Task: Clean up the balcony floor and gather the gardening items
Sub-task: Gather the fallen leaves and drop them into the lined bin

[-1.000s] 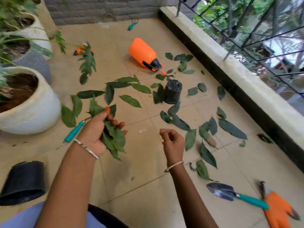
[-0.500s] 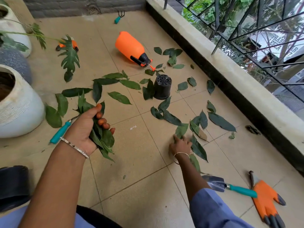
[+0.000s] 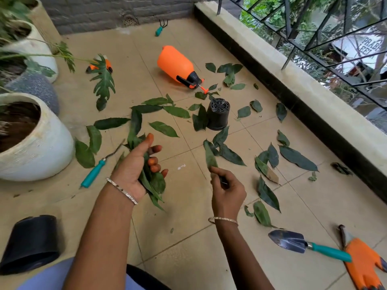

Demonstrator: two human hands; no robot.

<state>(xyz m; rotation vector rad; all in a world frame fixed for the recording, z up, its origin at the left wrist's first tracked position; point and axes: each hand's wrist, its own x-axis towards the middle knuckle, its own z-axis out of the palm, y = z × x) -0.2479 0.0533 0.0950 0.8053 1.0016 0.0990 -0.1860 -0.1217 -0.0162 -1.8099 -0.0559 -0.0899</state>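
Observation:
My left hand [image 3: 138,170] holds a bunch of green leaves [image 3: 154,183] against its palm, thumb up. My right hand [image 3: 227,191] pinches a single green leaf [image 3: 210,155] by its lower end, lifted off the tiles. Several more leaves [image 3: 230,155] lie scattered over the beige floor [image 3: 188,227]. An orange sprayer [image 3: 177,66] lies on its side at the back. A small black pot [image 3: 217,114] stands upside down in the middle. A trowel with a teal handle [image 3: 303,244] and an orange glove [image 3: 364,266] lie at the lower right.
White planters [image 3: 37,147] stand along the left wall. A black pot [image 3: 29,243] lies on its side at the lower left. A teal-handled tool [image 3: 96,170] lies by the planter, a small rake [image 3: 160,28] near the back wall. A raised ledge [image 3: 293,88] and railing bound the right.
My right hand was down on the floor among the leaves; it has come up and back toward me with one leaf pinched. My left hand kept its bunch.

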